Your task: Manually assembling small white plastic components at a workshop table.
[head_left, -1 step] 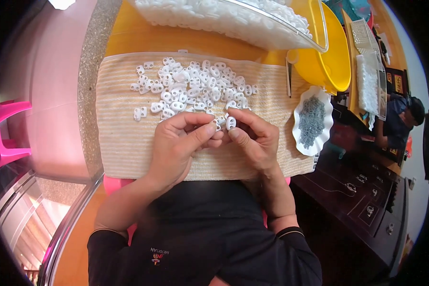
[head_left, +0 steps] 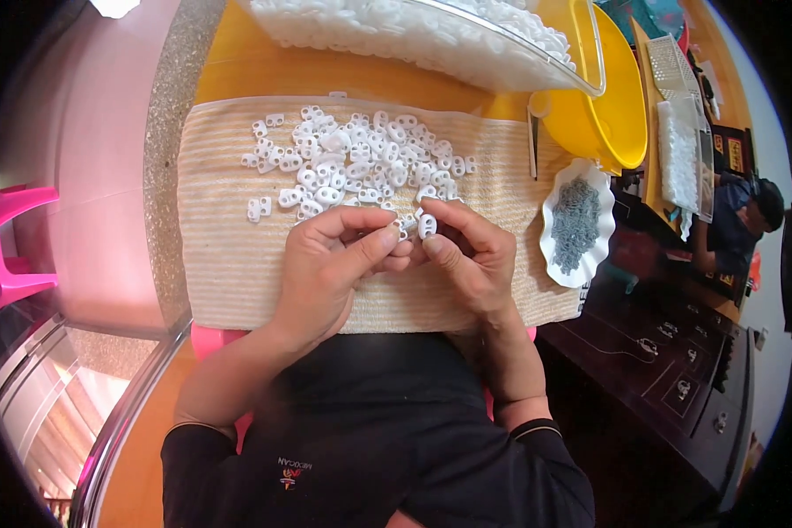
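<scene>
Between the thumb and index finger of my right hand [head_left: 473,264] is a white oval cord lock part [head_left: 428,227] with two holes. My left hand [head_left: 330,264] pinches a smaller white cord lock part [head_left: 403,231], mostly covered by the fingertips. What looks like a small metal spring [head_left: 410,223] shows between the two parts, which sit close together. Just beyond my fingers spreads a loose pile of white cord lock parts [head_left: 361,154] on a striped beige towel [head_left: 229,264]. Grey springs [head_left: 575,225] fill a white wavy-rimmed dish [head_left: 551,251] to the right.
A clear bin [head_left: 502,77] full of white parts stands at the far side, beside a yellow basin [head_left: 629,132]. Tweezers [head_left: 532,145] lie near the dish. A pink stool [head_left: 18,242] is at the left. Another person [head_left: 735,224] sits at the far right.
</scene>
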Tool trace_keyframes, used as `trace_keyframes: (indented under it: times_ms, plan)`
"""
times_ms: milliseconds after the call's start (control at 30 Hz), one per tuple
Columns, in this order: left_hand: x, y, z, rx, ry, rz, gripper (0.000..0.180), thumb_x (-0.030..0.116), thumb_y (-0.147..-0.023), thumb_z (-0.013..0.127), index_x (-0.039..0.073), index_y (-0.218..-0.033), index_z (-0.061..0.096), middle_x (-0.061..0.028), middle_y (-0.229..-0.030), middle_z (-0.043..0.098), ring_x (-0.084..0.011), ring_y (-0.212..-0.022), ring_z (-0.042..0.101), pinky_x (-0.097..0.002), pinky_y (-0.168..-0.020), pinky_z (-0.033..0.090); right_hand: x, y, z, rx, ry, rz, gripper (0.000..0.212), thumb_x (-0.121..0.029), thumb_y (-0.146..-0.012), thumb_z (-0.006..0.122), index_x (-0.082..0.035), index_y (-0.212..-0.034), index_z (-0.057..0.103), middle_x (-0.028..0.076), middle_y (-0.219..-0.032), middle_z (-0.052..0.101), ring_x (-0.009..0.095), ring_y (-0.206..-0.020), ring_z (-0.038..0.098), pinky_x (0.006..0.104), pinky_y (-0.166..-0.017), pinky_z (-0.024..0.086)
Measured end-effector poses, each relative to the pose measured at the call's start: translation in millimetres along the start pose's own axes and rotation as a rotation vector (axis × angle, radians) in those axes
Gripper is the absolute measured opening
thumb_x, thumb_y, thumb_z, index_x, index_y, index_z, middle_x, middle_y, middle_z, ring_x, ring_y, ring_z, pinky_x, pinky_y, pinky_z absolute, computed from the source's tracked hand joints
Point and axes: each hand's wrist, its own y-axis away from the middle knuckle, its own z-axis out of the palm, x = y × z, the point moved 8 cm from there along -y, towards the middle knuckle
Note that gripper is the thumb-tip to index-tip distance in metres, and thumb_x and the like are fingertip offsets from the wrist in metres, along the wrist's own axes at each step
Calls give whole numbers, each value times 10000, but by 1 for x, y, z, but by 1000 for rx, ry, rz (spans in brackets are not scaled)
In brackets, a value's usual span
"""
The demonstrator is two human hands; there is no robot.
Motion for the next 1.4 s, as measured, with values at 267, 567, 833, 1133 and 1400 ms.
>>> trace_keyframes:
  times_ms: [267,567,833,1133,1400]
  plan:
    - [1,0,-1,-6,-91,11,173,0,-887,602,-31,-1057,609,-139,-903,669,-181,-794,676,-285,-738,582,3,0,0,4,-101,34,329,7,-895,604,66,-1213,543,85,-941,645,144,-829,641,254,-759,526]
    - [2,0,0,-12,-137,0,188,17,-884,614,-28,-1067,614,-131,-890,673,-166,-774,673,-272,-720,575,-3,-2,1,-62,-1,-106,320,20,-883,610,69,-1196,565,119,-1058,592,142,-878,615,244,-765,517]
    - [2,0,1,-22,-149,-8,180,17,-880,620,-26,-1055,620,-116,-891,669,-157,-780,670,-267,-725,573,-3,-2,0,-58,18,-99,311,30,-882,603,68,-1189,570,117,-1023,596,153,-858,624,249,-760,519]
    - [2,0,0,-21,-167,-2,174,20,-881,620,-23,-1050,623,-103,-896,666,-147,-777,664,-263,-724,571,1,-1,1,-36,-39,-67,296,28,-884,601,68,-1175,575,130,-1026,602,168,-831,645,260,-740,531]
    - [1,0,0,-16,-152,-18,169,25,-882,622,-22,-1045,625,-104,-895,673,-144,-771,665,-259,-720,569,1,-1,1,-25,-37,-59,294,24,-882,607,72,-1171,575,126,-1021,609,169,-829,647,265,-734,537]
